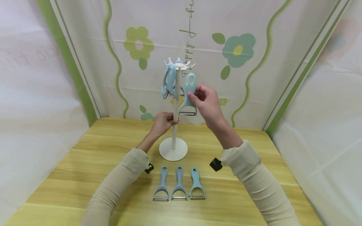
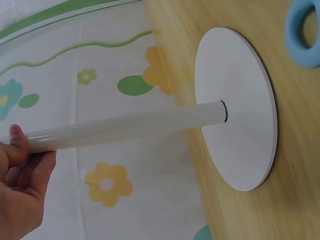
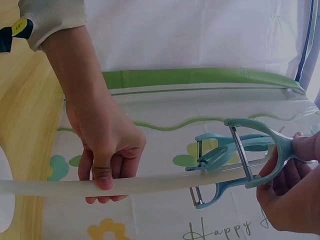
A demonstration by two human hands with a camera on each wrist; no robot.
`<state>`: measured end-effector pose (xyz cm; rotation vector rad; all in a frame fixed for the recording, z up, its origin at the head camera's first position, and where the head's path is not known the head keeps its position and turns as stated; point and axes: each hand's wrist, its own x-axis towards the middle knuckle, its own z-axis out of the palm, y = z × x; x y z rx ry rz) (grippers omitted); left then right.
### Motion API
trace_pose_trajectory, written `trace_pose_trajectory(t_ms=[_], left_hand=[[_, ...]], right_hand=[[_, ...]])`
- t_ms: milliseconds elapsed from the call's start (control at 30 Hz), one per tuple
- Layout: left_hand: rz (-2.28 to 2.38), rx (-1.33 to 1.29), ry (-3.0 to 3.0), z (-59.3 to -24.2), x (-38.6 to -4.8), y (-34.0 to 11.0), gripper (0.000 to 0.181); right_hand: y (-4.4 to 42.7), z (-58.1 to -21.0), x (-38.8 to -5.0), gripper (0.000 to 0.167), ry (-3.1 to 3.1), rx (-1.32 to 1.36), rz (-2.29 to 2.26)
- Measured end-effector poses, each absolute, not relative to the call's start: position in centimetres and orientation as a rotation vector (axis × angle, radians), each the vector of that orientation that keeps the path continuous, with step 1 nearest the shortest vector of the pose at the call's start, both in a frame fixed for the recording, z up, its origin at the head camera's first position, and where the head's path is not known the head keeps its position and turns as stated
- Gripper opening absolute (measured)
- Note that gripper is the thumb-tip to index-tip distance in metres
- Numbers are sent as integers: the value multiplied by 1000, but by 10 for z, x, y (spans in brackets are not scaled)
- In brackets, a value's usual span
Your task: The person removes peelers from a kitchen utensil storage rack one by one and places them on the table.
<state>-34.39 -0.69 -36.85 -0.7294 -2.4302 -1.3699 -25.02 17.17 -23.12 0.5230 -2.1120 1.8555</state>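
Floral cloth (image 1: 169, 40) behind; left hand (image 1: 163, 122) grips pole (image 1: 174, 135), right hand (image 1: 208, 102) pinches peeler (image 1: 189, 89): align hole (image 1: 191, 78) with seemingly free hook (image 1: 191, 66).

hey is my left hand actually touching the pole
Touching. The right wrist view shows the left hand gripping the pole, its thumb laid across the front.

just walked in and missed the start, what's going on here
A person's left hand grips a white hook stand by its pole. The right hand holds a light blue Y-peeler by its handle, close below the hooks and apparently not on one. Other blue peelers hang from the stand, and three more Y-peelers lie in a row on the wooden table, in front of the stand's round base.
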Motion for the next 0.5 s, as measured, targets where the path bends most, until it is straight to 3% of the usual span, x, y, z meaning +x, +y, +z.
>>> trace_pose_trajectory(t_ms=[500], left_hand=[[-1376,-742,-2432,-371,-345,-8,16]], right_hand=[[195,-265,-238,25,-2181,419,1896]])
